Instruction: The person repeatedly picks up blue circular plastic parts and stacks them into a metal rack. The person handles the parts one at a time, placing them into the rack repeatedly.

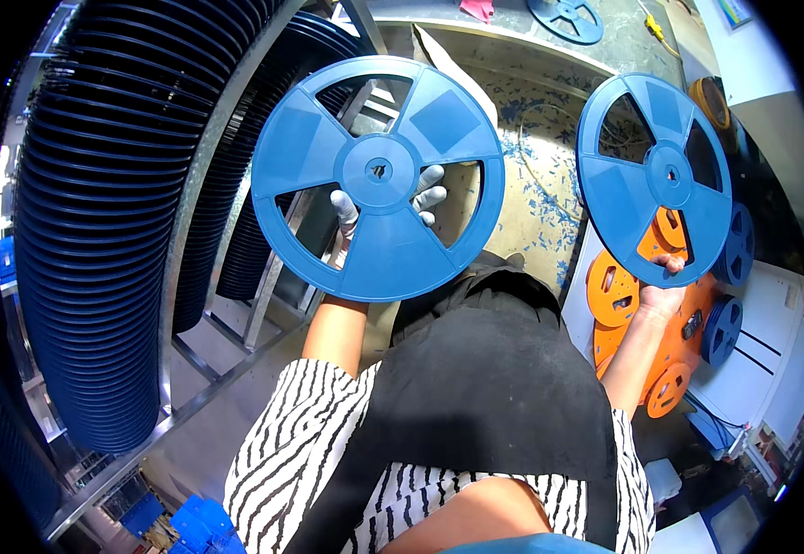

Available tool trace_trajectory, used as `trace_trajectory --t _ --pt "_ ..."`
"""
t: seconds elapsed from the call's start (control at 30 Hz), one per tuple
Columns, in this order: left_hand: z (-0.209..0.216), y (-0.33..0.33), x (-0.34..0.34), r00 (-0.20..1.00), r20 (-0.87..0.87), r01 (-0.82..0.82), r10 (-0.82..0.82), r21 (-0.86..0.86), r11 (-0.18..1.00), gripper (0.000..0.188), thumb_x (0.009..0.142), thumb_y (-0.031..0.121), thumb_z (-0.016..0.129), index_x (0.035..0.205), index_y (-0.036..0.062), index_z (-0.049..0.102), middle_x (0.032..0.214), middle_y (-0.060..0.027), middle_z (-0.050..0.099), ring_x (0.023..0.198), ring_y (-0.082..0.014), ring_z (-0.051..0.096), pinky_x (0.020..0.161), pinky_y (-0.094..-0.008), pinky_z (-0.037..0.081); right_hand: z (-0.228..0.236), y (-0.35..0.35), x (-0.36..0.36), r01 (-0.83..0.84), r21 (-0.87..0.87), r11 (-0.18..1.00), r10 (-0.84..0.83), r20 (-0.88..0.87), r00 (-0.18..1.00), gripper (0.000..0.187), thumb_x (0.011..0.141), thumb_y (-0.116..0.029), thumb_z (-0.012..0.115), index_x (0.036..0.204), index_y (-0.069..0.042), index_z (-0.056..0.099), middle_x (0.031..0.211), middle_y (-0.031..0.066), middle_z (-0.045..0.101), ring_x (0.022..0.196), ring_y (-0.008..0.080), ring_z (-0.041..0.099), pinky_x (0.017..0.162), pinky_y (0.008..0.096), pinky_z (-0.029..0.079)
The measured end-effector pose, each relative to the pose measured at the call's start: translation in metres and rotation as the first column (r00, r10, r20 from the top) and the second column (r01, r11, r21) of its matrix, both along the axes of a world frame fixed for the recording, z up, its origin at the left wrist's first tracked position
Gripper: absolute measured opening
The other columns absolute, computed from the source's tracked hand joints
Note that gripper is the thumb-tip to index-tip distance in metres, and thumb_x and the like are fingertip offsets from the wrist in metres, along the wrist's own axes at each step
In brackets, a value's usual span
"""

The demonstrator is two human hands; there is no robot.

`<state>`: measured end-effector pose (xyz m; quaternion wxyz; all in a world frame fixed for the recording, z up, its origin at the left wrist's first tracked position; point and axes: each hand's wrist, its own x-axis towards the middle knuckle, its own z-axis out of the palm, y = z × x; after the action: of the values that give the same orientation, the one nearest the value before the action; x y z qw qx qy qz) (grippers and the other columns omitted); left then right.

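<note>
My left hand is behind a large blue plastic reel, its white-covered fingers and thumb showing through the openings on both sides of the hub. That reel faces up toward me, with three wide spokes and a small central hole. Off to the right, my right hand grips the lower rim of a second blue reel, which stands tilted. Fingers of this hand curl over the rim through an opening; part of the hand is hidden behind the reel. The two reels are apart.
Many dark blue reels stand packed in a metal rack on the left. Orange reels and smaller dark blue reels sit at the right. Another blue reel lies on the far bench. Blue scraps litter the floor.
</note>
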<state>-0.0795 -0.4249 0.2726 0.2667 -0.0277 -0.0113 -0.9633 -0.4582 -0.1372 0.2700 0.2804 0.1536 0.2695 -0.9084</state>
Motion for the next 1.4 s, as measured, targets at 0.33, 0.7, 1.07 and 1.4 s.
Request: trace_trajectory --t 0.33,0.7,1.07,1.4 --pt "-0.005 0.000 -0.006 0.996 0.085 -0.021 0.022 -0.017 1.000 0.115 0.062 0.059 0.080 0.147 0.0120 0.019 0.144 -0.0289 0.028 0.129 -0.0436 0.038 0.096 -0.0466 0.051 0.043 -0.027 0.028 0.045 0.306 0.951 0.004 -0.160 0.987 0.040 0.098 -0.042 0.045 0.079 -0.007 0.052 0.063 0.0032 0.050 0.058 0.0167 0.052 0.069 0.0339 0.051" --pt "-0.019 0.022 -0.021 0.867 0.462 -0.081 0.185 -0.237 0.968 0.086 0.083 0.039 0.071 0.146 0.0056 0.023 0.143 -0.0177 0.039 0.132 -0.0264 0.038 0.104 -0.0376 0.043 0.073 -0.129 0.175 -0.127 0.655 0.745 0.651 -0.673 0.350 0.041 0.102 -0.036 0.038 0.103 0.001 0.058 0.093 0.0150 0.067 0.086 0.0236 0.065 0.090 0.0348 0.045" --pt "-0.004 0.056 -0.064 0.626 0.601 0.013 0.497 -0.645 0.764 0.072 0.090 0.034 0.062 0.146 0.0073 0.026 0.139 -0.0142 0.042 0.126 -0.0226 0.042 0.104 -0.0357 0.039 0.097 -0.164 0.263 -0.270 0.816 0.511 0.793 -0.569 -0.219 0.049 0.083 -0.031 0.070 0.118 -0.002 0.051 0.109 0.0172 0.061 0.094 0.0347 0.063 0.078 0.0369 0.050" --pt "0.019 0.035 -0.053 0.608 0.617 0.076 0.500 -0.672 0.737 0.061 0.096 0.029 0.054 0.147 0.0088 0.028 0.136 -0.0110 0.046 0.121 -0.0192 0.046 0.104 -0.0339 0.036 0.099 -0.174 0.167 -0.672 0.356 0.649 0.760 -0.256 0.598 0.053 0.097 -0.053 0.041 0.101 -0.001 0.052 0.068 -0.0008 0.050 0.049 0.0051 0.041 0.045 0.0183 0.033"
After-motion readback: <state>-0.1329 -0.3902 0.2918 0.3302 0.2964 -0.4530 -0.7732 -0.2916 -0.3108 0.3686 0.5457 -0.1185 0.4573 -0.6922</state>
